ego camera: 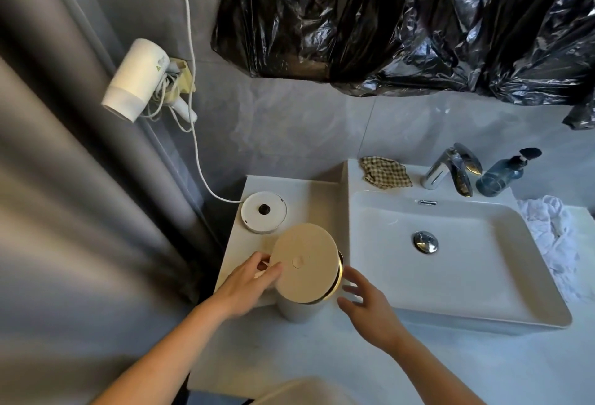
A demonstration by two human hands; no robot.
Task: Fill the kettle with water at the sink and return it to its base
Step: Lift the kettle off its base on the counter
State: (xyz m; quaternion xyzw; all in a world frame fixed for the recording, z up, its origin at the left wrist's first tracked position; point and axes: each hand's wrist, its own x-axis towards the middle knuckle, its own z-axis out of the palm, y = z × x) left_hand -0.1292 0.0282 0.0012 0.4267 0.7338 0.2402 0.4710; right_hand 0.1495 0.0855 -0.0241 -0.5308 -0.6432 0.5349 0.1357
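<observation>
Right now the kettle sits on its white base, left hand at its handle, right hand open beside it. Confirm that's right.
Not quite. The head view shows the kettle off its white base: the base lies bare behind it, connector exposed. The kettle's underside is hidden, so whether it is lifted or standing on the counter is unclear. The rest holds: the left hand is at its handle, and the right hand is open beside it.

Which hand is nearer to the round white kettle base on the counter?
Left. The left hand holds the kettle at its handle side, just in front of the kettle base. The right hand is farther, toward the sink.
</observation>
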